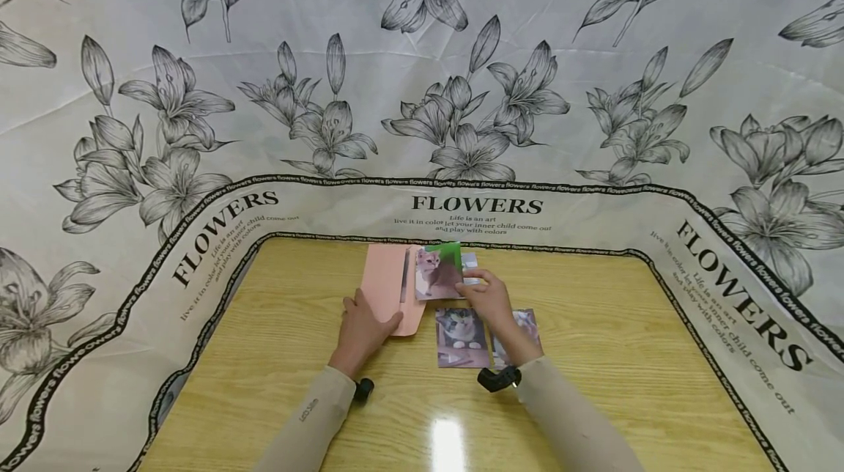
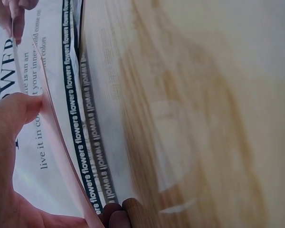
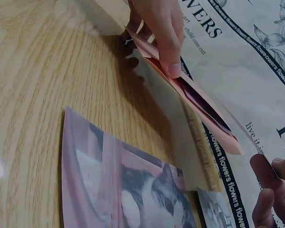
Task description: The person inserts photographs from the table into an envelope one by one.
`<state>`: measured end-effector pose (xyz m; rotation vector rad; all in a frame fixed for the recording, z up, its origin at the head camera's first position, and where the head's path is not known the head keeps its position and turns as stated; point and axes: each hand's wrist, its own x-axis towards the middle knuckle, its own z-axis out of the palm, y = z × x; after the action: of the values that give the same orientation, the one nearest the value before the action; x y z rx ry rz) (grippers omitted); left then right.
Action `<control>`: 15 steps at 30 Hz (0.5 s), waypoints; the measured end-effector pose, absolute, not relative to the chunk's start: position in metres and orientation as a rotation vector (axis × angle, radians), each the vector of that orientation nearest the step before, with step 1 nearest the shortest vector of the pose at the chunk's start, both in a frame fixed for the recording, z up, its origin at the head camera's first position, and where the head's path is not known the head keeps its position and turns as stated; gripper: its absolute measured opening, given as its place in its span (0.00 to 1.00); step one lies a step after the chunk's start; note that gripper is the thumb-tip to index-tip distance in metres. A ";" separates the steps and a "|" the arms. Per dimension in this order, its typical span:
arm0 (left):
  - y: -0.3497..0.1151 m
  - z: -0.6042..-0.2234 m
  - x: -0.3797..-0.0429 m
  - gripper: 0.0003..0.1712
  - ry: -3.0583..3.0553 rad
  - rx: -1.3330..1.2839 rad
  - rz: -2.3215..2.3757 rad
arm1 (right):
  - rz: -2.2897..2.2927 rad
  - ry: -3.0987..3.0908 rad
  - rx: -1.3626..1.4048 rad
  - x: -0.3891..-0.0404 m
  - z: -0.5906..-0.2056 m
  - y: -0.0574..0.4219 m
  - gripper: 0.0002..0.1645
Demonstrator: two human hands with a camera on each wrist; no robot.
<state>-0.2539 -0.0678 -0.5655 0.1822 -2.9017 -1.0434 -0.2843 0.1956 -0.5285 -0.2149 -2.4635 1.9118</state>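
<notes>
The left hand grips the pink envelope, raised near the counter's far edge; the right hand pinches a kitten photo beside it. Wood stretches widely to both sides.

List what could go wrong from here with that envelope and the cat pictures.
The left hand holds the pink envelope with its mouth open, so the dark insert might slip out if it tips. The cat picture in the right hand is near that mouth and could catch and bend. In the head view, the right arm crosses another picture, which it might nudge.
</notes>
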 end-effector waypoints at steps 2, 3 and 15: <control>-0.068 -0.566 -0.254 0.66 -2.899 0.179 -1.049 | 1.914 -2.454 -0.207 -0.284 -0.530 0.192 0.22; -0.068 -0.566 -0.254 0.66 -2.897 0.179 -1.052 | 1.907 -2.453 -0.204 -0.285 -0.530 0.190 0.22; -0.069 -0.564 -0.254 0.67 -2.906 0.166 -1.040 | 1.849 -2.481 -0.184 -0.290 -0.540 0.176 0.21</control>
<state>-0.2536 -0.0688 -0.5643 0.1657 -2.9060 -1.0400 -0.2900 0.1756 -0.5397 -0.1843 -2.4813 1.8487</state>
